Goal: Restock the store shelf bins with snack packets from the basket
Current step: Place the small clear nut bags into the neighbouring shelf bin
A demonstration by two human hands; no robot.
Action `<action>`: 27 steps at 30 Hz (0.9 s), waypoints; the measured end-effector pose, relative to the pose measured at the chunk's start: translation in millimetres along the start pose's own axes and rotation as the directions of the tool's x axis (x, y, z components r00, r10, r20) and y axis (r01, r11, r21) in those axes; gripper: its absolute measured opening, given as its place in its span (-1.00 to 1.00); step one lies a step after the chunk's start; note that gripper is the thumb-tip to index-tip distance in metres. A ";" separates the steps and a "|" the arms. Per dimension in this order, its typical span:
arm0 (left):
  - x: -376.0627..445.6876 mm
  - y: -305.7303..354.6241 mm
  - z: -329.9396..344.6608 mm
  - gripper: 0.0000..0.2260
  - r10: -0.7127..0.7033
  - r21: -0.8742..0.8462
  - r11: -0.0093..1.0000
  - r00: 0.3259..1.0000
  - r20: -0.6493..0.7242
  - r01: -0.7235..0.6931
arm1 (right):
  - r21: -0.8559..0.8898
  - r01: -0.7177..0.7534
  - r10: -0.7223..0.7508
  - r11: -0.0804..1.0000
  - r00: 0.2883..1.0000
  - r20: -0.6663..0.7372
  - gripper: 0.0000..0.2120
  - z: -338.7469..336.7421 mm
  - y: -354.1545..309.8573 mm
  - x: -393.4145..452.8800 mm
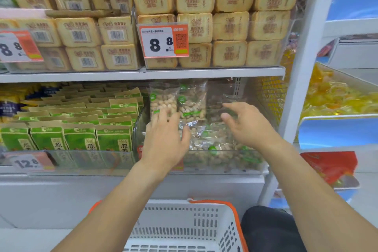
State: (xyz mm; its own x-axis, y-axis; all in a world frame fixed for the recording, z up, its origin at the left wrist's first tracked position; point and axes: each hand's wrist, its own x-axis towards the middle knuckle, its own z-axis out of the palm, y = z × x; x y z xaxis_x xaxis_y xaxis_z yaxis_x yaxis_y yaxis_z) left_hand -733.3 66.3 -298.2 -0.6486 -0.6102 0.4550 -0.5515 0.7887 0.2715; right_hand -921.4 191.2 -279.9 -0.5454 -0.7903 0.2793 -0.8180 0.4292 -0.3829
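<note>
Left grip (165, 135) flat on upright peanut packets (163, 102), right grip (245, 122) spread (touching nothing), clear bin (204, 161) w/ packets

The shelf (143, 170) carries a clear bin (235, 161) of peanut packets (192, 104) at the hands, green packs (81, 139) left of them.

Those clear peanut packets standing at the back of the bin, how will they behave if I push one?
The upright peanut packets would probably tip easily: tall, thin, leaning together. The crinkled, glossy film suggests they would flex rather than slide stiffly, and may feel slippery. The left hand touches one packet's lower part, so a low push may topple it.
</note>
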 end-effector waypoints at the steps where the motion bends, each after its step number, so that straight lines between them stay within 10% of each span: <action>1: -6.0 2.8 1.6 -0.56 0.008 0.047 0.999 0.996 0.092 -0.012 | -0.066 -0.029 0.033 0.997 0.997 0.069 -0.43 -2.0 7.4 -6.6; 5: -9.9 4.5 -0.2 -0.40 -0.043 0.204 0.977 0.873 0.485 -0.066 | -0.282 -0.016 0.109 0.959 0.942 0.317 -0.37 20.9 14.2 -23.8; 13: 3.2 10.6 -6.8 -0.27 -0.108 0.237 0.969 0.756 0.645 -0.064 | -0.286 -0.063 0.169 0.956 0.916 0.363 -0.42 11.5 -2.7 -24.2; 19: 1.8 -0.4 -1.3 -0.24 -0.033 0.129 0.990 0.797 0.602 -0.057 | -0.116 0.189 -0.141 0.975 0.934 0.329 -0.48 40.4 -68.8 -40.6; 27: -22.7 -26.2 -32.2 -0.45 0.254 -0.192 0.959 0.929 0.270 -0.207 | -0.209 0.129 -0.024 0.969 0.898 0.440 -0.46 46.4 -83.2 -36.8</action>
State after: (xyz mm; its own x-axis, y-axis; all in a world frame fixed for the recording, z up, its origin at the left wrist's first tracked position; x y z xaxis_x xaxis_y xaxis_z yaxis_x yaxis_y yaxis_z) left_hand -687.2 61.9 -288.3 -0.8843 -0.3863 0.2622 -0.2941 0.8971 0.3296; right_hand -824.8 164.3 -299.2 -0.3892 -0.9123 -0.1276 -0.9014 0.4057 -0.1514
